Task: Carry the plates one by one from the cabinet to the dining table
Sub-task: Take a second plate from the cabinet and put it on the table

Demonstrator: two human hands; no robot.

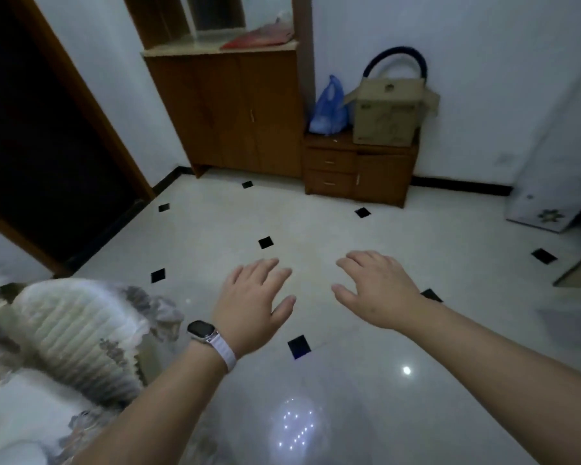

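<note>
Over the tiled floor (316, 229), short of the wooden cabinet (228, 112): both hands empty. Left hand (252, 307) palm down, fingers spread, watch (202, 330) on the wrist. Right hand (376, 290) likewise flat and spread, just beside the left, not touching it. Neither holds anything.

Cabinet stands ahead against the wall, both lower doors closed. Something red (259, 38) lies on its counter; too blurred to name. No plates visible anywhere; presumably behind those doors. Right of the cabinet: a low drawer unit (356, 172) carrying a blue plastic bag (329, 109) and a cardboard box (386, 112).

Patterned cloth (64, 330) at lower left of the cabinet, draped over something; whether that is the dining bench I cannot tell.

Judgement: an empty-handed leg toward the cabinet. How many plates are already delivered is not shown. Doors still to open, plate to fetch.
</note>
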